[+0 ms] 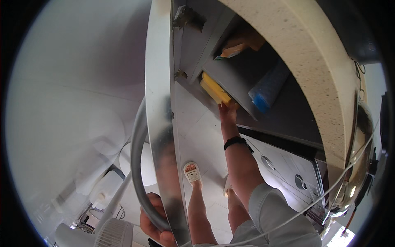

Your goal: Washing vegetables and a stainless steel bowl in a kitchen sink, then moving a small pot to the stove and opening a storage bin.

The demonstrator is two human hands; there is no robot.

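My left hand [154,219] is closed around the lower part of a curved grey door handle [135,154]. The handle belongs to a glossy cabinet door [77,102] with a metallic edge, which stands swung open. My right hand [227,114], with a black band on the wrist, reaches into the dark cabinet [247,80]. Its fingers are at the near end of a yellow box-like item [216,89] by the lower front edge; the fingertips are partly hidden. Farther in lie a clear-and-blue plastic package [264,95] and an orange-brown packet [234,49].
A speckled stone countertop [321,61] curves above the cabinet. White drawers [284,166] with oval pulls are below right. A white cable [308,200] crosses in front of me. A white jug [106,188] and a white fan [112,234] stand on the left.
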